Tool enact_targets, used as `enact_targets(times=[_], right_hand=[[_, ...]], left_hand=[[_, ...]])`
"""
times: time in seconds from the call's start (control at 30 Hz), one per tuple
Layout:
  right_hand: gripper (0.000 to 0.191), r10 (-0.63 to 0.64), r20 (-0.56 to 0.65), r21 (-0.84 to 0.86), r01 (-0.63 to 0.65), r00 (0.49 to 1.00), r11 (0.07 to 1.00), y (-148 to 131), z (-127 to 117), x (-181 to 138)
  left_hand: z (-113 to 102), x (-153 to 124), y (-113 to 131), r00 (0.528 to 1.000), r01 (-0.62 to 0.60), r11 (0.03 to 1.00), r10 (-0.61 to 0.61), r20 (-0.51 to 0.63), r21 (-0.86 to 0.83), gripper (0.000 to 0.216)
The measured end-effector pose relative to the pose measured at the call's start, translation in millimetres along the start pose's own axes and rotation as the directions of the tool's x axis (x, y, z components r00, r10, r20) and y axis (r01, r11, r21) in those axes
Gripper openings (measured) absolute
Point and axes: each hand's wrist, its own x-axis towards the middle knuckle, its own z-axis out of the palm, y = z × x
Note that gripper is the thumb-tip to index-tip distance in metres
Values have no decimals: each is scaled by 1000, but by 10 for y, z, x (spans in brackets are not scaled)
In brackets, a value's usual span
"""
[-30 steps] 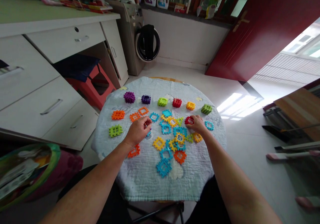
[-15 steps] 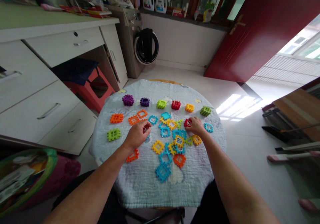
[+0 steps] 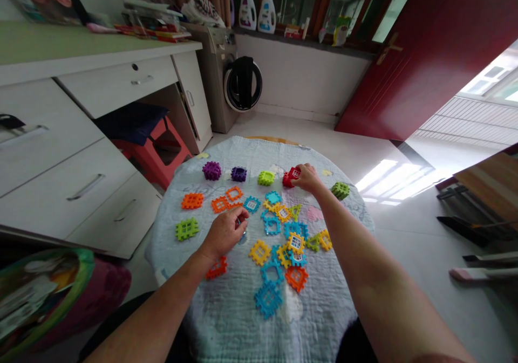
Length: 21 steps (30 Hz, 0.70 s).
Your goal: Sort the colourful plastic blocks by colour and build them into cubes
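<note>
- Moved up-frame since the earlier picture, the right hand [image 3: 307,177] is held at the upper row, with a red piece [image 3: 293,173] pinched.
- The left hand [image 3: 224,232] is closed on a blue piece [image 3: 242,228] at mid-frame.
- Teeth are best lined up squarely before pressing.

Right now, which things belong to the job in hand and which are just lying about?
In hand: right hand gripping red piece; left hand on bluish tile; loose tiles; built cubes.
Lying about: red stool; washing machine; detergent bottles; drawers.
</note>
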Motion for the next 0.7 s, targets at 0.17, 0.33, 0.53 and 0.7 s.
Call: enact_targets(times=[0.17,0.33,0.53,0.7], right_hand=[[50,-31,72,-56,35,997,998,22,113,179],[49,-46,131,-87,58,990,994,73,190,218],[73,-53,146,-81,65,988,995,84,213,206],[67,-57,203,-55,69,978,996,66,208,222]], left_hand=[[-27,10,-2,1000,5,1000,-5,-3,-9,10],[-22,0,-4,1000,4,1000,-4,14,-12,10],[-10,-20,-34,1000,2,1000,-2,3,-21,9],[-24,-18,-15,1000,4,1000,-4,-4,-18,8]])
